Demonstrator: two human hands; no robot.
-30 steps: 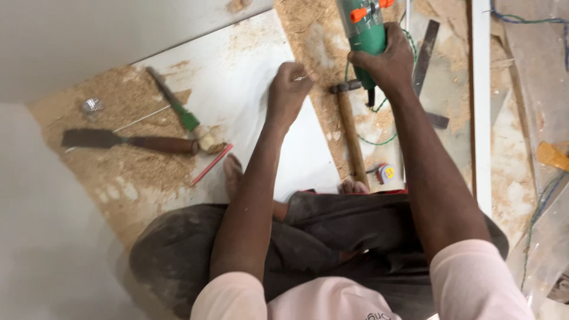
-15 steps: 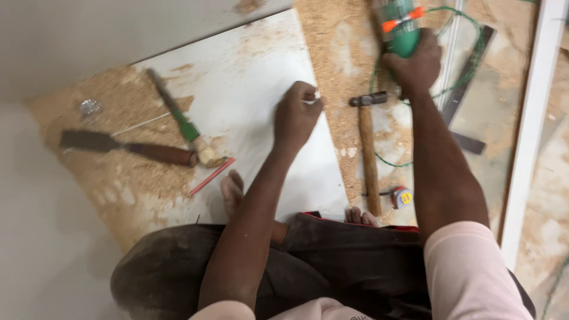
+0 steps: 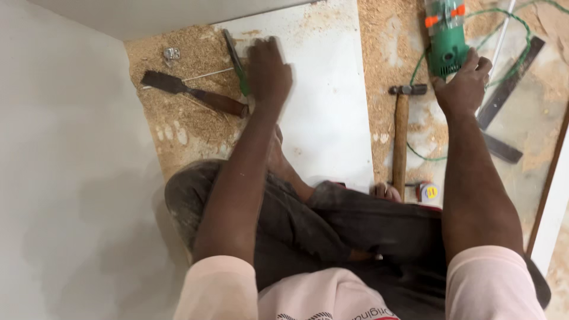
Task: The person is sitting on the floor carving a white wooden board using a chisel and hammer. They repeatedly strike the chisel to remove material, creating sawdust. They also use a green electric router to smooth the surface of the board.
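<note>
sawdust (image 3: 189, 118) covers the floor around the white board (image 3: 326, 106). left hand (image 3: 268, 74) lies palm down at the board's left edge, fingers loosely curled, touching the green screwdriver (image 3: 236, 62); whether it grips it, i cannot tell. chisel (image 3: 195, 95) sits just left of the board. right hand (image 3: 465, 86) rests well right of the board, closed around the green power tool (image 3: 447, 41). hammer (image 3: 402, 136) lies between board and tool.
</note>
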